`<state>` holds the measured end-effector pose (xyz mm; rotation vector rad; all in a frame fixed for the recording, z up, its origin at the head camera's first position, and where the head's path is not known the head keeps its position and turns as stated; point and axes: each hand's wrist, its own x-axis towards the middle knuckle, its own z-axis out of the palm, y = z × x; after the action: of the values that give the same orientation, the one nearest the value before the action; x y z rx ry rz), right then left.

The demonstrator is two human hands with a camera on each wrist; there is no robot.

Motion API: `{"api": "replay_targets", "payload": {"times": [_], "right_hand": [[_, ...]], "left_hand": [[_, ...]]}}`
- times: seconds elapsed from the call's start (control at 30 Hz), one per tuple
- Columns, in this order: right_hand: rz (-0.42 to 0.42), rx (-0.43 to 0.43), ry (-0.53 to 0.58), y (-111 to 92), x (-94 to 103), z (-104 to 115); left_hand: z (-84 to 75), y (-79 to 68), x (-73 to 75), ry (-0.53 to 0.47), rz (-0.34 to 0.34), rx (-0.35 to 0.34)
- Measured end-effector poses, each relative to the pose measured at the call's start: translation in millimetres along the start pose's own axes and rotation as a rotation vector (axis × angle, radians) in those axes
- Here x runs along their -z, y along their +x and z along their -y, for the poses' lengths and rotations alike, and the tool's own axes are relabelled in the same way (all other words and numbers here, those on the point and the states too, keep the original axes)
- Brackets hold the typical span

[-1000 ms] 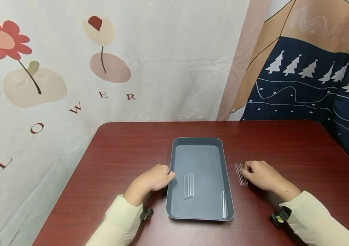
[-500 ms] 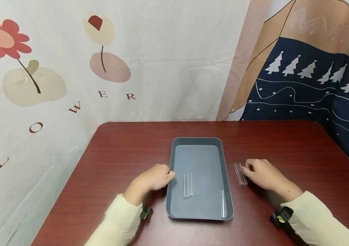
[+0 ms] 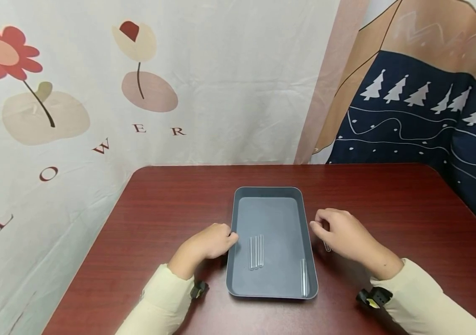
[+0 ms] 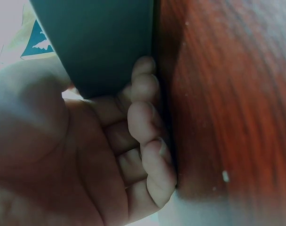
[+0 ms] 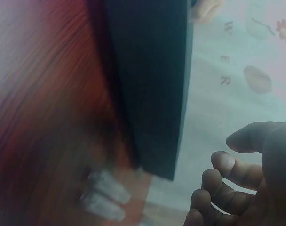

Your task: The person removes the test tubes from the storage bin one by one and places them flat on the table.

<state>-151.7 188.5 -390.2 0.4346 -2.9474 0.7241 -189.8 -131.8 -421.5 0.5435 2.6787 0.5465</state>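
Observation:
A grey rectangular tray (image 3: 271,214) lies on the table. My left hand (image 3: 209,243) grips its left rim, thumb over the edge, with the fingers (image 4: 145,122) curled against the outer wall. Inside the tray, a few clear test tubes (image 3: 256,252) lie side by side left of the middle, and more clear glass (image 3: 303,278) lies along the lower right wall. To the right of the tray, my right hand (image 3: 347,235) hovers over clear tubes (image 5: 105,197) on the table, mostly covering them in the head view. Its fingers are loosely bent, with nothing visible between thumb and index finger.
The dark red wooden table (image 3: 179,195) extends around the tray on all sides. Behind it hangs a pale curtain (image 3: 229,93) with flower prints, and a navy cloth (image 3: 410,125) with white trees is at the right.
My right hand has moved left and slightly away from me, from the right side of the table tubes to over them, closer to the tray. The left hand stays on the rim.

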Motion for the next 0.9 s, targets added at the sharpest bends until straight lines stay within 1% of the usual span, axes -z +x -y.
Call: {"api": "replay_targets", "payload": {"times": [0.17, 0.6, 0.9], "right_hand": [[-0.01, 0.038, 0.003, 2, -3.0, 13], [-0.035, 0.155, 0.022, 6, -16.6, 34], [-0.041, 0.185, 0.026, 8, -22.8, 43]], "left_hand": [[0.4, 0.3, -0.9, -0.008, -0.001, -0.001], [0.6, 0.2, 0.3, -0.006, 0.002, 0.011], [0.4, 0.0, 0.6, -0.003, 0.003, 0.003]]}}
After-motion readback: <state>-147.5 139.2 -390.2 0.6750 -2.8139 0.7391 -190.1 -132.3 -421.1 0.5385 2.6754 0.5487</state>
